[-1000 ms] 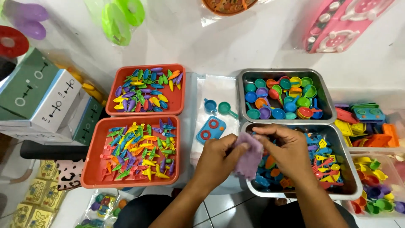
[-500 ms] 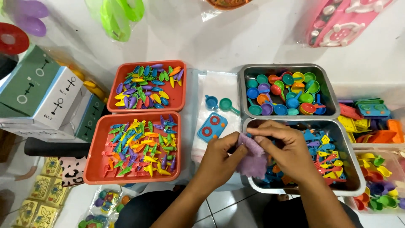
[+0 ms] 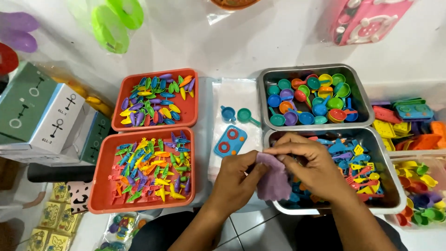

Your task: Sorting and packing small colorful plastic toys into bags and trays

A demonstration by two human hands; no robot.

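Note:
Both my hands meet over the near left corner of the lower metal tray (image 3: 389, 204). My left hand (image 3: 238, 179) and my right hand (image 3: 310, 163) pinch the same soft purple piece (image 3: 273, 182), which hangs down between them. Small blue, yellow and red plastic toy utensils (image 3: 354, 162) fill that tray under my right hand. On a clear plastic sheet (image 3: 237, 100) just left of my hands lie a blue toy stove (image 3: 230, 140), a blue toy cup (image 3: 227, 113) and a teal toy pan (image 3: 246, 116).
An upper metal tray (image 3: 360, 88) holds coloured toy pots. Two orange trays (image 3: 186, 111) (image 3: 101, 195) at the left hold small coloured toy pieces. Boxes (image 3: 39, 114) stand far left. More toy parts (image 3: 409, 121) pile at the right; packaged toys (image 3: 114, 21) hang on the wall.
My hands have shifted slightly and turned the purple piece between them; it now hangs lower from my fingertips. The rest has stayed put.

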